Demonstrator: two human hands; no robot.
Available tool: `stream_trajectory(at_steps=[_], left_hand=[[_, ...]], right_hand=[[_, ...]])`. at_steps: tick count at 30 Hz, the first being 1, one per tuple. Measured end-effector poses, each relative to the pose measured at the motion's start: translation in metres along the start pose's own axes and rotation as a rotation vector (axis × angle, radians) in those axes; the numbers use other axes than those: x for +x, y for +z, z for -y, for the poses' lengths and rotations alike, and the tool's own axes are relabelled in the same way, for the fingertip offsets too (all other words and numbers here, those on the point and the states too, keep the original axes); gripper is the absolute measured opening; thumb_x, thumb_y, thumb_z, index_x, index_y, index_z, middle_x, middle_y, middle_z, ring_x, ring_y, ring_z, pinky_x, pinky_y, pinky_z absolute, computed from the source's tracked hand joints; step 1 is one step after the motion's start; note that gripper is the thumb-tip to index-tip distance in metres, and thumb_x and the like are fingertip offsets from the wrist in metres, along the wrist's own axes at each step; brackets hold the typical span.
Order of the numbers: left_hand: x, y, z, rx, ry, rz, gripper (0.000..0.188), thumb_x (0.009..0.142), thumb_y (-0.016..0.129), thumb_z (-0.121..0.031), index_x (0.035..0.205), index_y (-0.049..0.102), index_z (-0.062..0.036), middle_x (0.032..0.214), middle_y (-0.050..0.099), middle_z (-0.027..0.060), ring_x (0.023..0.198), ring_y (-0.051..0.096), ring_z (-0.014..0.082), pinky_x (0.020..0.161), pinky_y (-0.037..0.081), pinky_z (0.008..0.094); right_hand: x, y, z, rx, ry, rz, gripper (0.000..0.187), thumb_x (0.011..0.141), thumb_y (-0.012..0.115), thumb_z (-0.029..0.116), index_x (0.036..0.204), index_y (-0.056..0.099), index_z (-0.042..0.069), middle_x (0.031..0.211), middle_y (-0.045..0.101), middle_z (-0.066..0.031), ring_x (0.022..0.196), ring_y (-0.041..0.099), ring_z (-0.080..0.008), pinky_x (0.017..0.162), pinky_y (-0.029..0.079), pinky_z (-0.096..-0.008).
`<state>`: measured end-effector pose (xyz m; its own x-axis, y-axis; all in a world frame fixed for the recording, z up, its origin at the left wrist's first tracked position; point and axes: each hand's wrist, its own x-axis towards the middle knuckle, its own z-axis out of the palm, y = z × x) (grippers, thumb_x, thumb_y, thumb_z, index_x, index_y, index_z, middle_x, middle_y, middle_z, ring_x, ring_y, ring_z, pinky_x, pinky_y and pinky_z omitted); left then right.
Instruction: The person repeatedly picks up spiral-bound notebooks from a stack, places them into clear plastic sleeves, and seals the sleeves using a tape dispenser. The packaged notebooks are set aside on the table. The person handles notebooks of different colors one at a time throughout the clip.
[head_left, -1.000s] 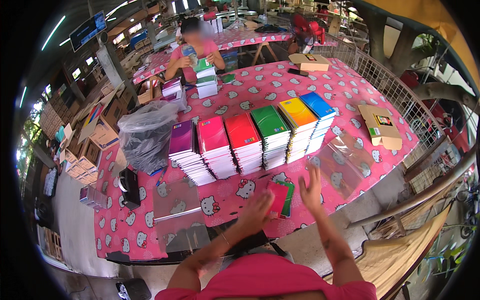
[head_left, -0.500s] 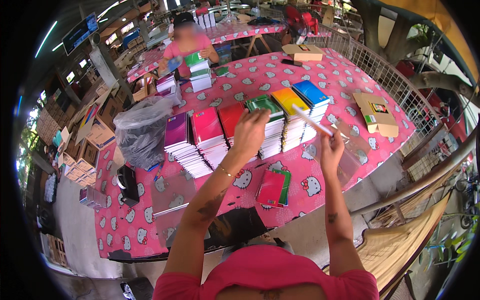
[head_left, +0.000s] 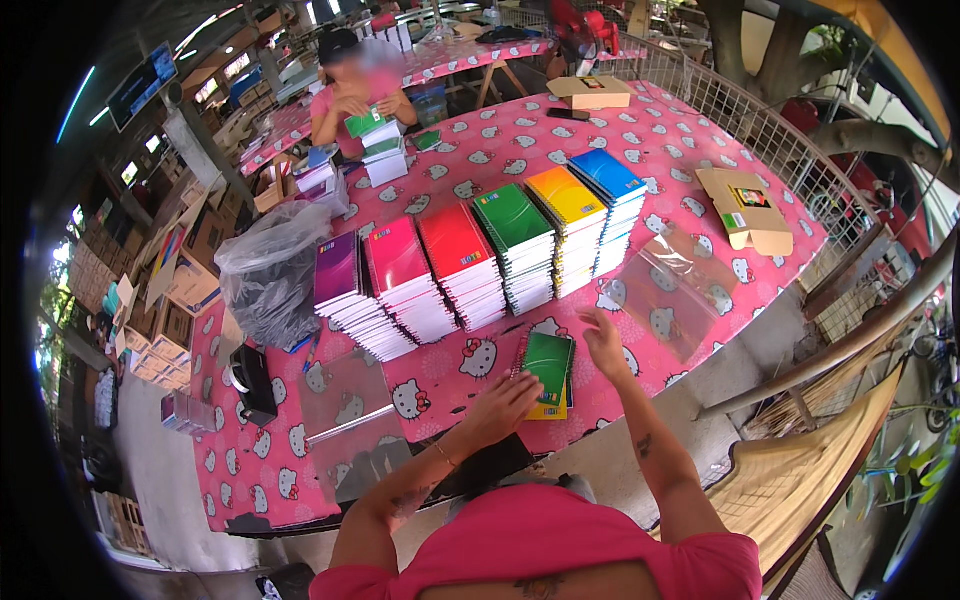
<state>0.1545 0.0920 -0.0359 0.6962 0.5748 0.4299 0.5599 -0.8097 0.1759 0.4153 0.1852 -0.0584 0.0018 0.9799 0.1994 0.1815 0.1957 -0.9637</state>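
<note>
A small pile of spiral notebooks lies near the table's front edge, with a green notebook (head_left: pixel 549 365) on top and a yellow notebook (head_left: pixel 548 411) showing beneath. My left hand (head_left: pixel 503 408) rests its outstretched fingers against the left side of this pile, gripping nothing. To the right of the pile my right hand (head_left: pixel 606 345) hovers with fingers apart and holds nothing. Beyond stand tall notebook stacks in a row: purple (head_left: pixel 337 266), pink (head_left: pixel 395 254), red (head_left: pixel 458 241), green (head_left: pixel 512 216), yellow (head_left: pixel 567 194) and blue (head_left: pixel 608 175).
Clear plastic sleeves lie on the patterned pink table (head_left: pixel 690 130) at right (head_left: pixel 672 292) and left (head_left: pixel 347 425). A grey plastic bag (head_left: pixel 268 270) and a black tape dispenser (head_left: pixel 254 385) are at left. Across the table a person (head_left: pixel 350 95) handles green notebooks.
Both hands have come down from the stacks to the small pile. The notebook in my right hand was let go. Green now tops the pile, where pink was, and yellow shows below.
</note>
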Motion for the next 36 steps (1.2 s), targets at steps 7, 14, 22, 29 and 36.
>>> stream_trajectory(at_steps=[7,14,22,29,36], left_hand=[[0.012,0.028,0.023,-0.317,-0.658,-0.157,0.051,0.087,0.07,-0.022,0.131,0.055,-0.0008,0.12,0.061,0.02,0.102,0.061,0.0382,0.089,0.05,0.0455],[0.033,-0.063,0.034,-0.313,-0.536,-0.422,0.04,0.086,0.064,-0.002,0.125,0.054,0.0005,0.104,0.061,0.0206,0.092,0.062,0.031,0.079,0.05,0.0389],[0.041,-0.135,-0.014,-1.13,-0.547,-0.811,0.053,0.087,0.054,0.009,0.139,0.045,-0.0003,0.113,0.057,0.0059,0.101,0.057,0.0174,0.09,0.046,0.0309],[0.001,0.026,-0.014,-0.211,-0.551,-0.189,0.052,0.088,0.061,-0.01,0.14,0.054,-0.0121,0.117,0.056,0.0185,0.108,0.057,0.0328,0.095,0.047,0.0433],[0.043,-0.073,0.004,0.061,-0.434,-0.529,0.055,0.081,0.067,-0.012,0.135,0.056,-0.0059,0.131,0.053,0.0227,0.117,0.055,0.0393,0.099,0.045,0.0487]], right_hand=[[-0.016,0.02,0.068,-0.371,-0.324,0.355,0.038,0.076,0.053,-0.012,0.11,0.063,0.003,0.106,0.067,-0.0141,0.103,0.063,-0.0297,0.09,0.049,-0.0382],[-0.033,0.06,0.056,-0.861,-0.677,0.828,0.042,0.081,0.062,0.002,0.12,0.065,0.018,0.131,0.057,-0.0039,0.129,0.049,-0.0286,0.113,0.033,-0.0483],[0.0,0.025,0.111,-0.448,-0.171,0.683,0.042,0.087,0.068,0.018,0.127,0.058,0.012,0.114,0.063,-0.0091,0.103,0.064,-0.0327,0.089,0.052,-0.0476],[-0.062,0.017,0.009,-0.609,0.079,0.06,0.041,0.085,0.071,0.007,0.124,0.06,0.005,0.114,0.061,-0.0171,0.102,0.061,-0.0318,0.091,0.05,-0.0411],[0.051,-0.01,0.113,-0.802,-0.527,-0.341,0.072,0.081,0.065,0.0,0.148,0.042,0.01,0.152,0.038,-0.0195,0.137,0.041,-0.0406,0.107,0.039,-0.0526]])
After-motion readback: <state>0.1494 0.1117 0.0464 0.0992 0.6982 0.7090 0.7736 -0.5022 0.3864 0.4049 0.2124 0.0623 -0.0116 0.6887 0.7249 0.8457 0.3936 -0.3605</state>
